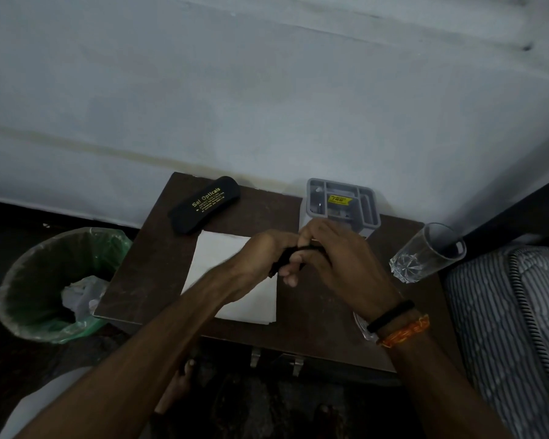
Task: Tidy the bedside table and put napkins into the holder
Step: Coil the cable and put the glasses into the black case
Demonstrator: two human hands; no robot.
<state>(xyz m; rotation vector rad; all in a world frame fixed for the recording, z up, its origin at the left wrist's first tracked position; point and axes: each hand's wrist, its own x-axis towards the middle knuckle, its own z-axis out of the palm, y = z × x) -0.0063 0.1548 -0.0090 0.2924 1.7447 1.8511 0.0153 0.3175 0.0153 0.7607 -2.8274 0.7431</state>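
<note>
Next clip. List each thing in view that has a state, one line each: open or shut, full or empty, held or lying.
Spectacle case: shut, lying on the bedside table.
Grey holder: upright, no napkins visible inside.
Napkins: flat stack on the table, partly under the arms.
Glass: looks empty.
Bin: lined, some rubbish inside.
Left hand and right hand: together holding a small dark object, unclear what.

The bedside table at centre frame looks like dark matt wood laminate. On it lie smooth white paper napkins, a matt black spectacle case, a grey plastic holder and, at right, a clear cut-glass tumbler. Lower left, thin glossy green plastic lines the bin.
</note>
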